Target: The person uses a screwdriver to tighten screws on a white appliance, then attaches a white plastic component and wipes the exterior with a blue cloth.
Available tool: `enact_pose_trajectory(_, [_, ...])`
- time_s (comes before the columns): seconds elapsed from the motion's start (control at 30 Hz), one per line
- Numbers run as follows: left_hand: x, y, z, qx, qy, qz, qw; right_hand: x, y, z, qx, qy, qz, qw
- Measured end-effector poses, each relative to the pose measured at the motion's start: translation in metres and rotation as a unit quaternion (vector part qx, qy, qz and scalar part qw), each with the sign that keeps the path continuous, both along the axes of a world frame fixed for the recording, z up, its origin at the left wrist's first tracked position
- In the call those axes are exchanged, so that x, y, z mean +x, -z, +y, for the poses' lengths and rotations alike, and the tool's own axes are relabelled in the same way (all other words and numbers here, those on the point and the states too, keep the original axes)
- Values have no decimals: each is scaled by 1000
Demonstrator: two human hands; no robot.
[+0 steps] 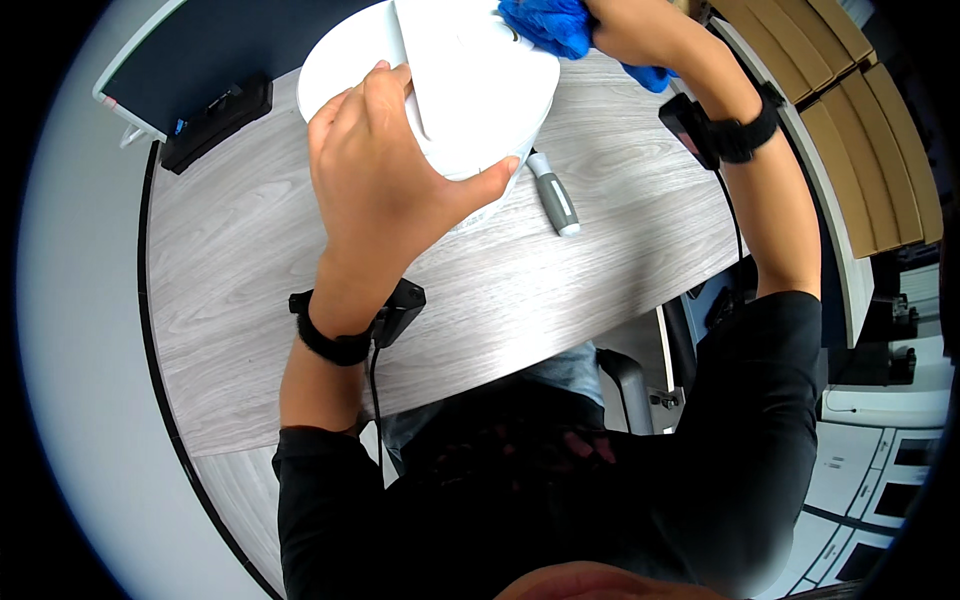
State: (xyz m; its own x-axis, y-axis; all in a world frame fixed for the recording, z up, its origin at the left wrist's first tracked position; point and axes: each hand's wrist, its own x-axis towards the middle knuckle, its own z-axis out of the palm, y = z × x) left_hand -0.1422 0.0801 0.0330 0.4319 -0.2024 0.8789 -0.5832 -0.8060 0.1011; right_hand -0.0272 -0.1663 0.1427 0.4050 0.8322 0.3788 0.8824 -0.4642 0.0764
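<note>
A white round lidded appliance or bin (475,75) stands at the far side of the table, with a long raised strip across its top. My left hand (385,150) grips its near side, fingers curled on the lid and thumb stretched along the rim. In my right hand (640,30), at the top edge of the view, is a bunched blue cloth (552,25). The cloth lies against the right side of the lid, and one end hangs below my hand. Right of the white thing, a screwdriver (556,197) with a grey handle lies on the table; its tip is hidden.
The wood-grain table (250,330) has a dark edge along the left. At the far left stands a dark panel (230,60) with a black holder (217,125) at its foot. Cardboard boxes (850,150) line the right side. A chair armrest (628,385) is below the table's near edge.
</note>
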Motion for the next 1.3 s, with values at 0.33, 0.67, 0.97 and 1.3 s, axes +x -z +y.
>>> enact_pose_trajectory(0.33, [-1, 1, 2, 20, -7, 44, 999, -65, -2, 6, -30, 1, -18, 999])
enact_pose_trajectory(0.67, [-2, -3, -2, 14, -3, 45, 999, -79, 6, 29, -7, -52, -9, 999])
enact_pose_trajectory(0.97, [-3, -5, 3, 44, -7, -1, 999, -98, 14, 18, 39, -79, -11, 996])
enact_pose_trajectory(1.3, [-6, -8, 5, 63, -12, 46, 997, -62, 2, 5, 32, -20, -25, 999])
